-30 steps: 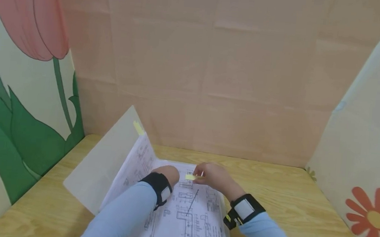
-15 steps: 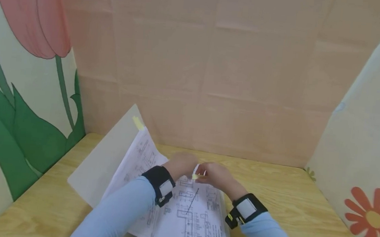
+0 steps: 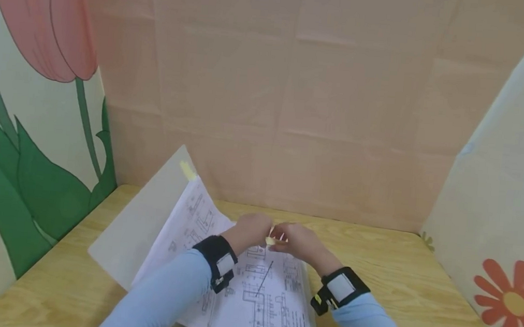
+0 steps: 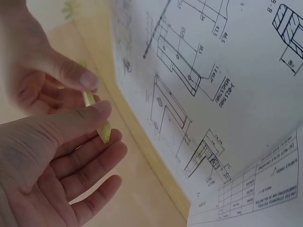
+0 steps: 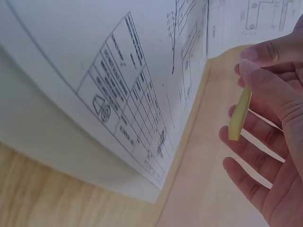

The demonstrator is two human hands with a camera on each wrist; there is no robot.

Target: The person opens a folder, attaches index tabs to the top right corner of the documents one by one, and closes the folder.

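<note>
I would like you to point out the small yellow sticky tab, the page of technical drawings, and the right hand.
yellow sticky tab (image 5: 239, 117): right wrist view, middle of the strip.
page of technical drawings (image 3: 263, 299): head view, centre of the open sheet.
right hand (image 3: 299, 243): head view, back of the hand.

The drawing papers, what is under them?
Under the drawing papers lies a pale folder cover, resting on the wooden table. Whatever else lies beneath the sheets is covered.

Partitioned desk booth, office-like. Wood-grain counter (image 3: 388, 268) enclosed by plain peach back panel (image 3: 295, 99) and side panels printed with tulip (image 3: 45, 20) and red flower (image 3: 514, 302). Bound engineering drawings (image 3: 263, 304) lie open on it.
</note>
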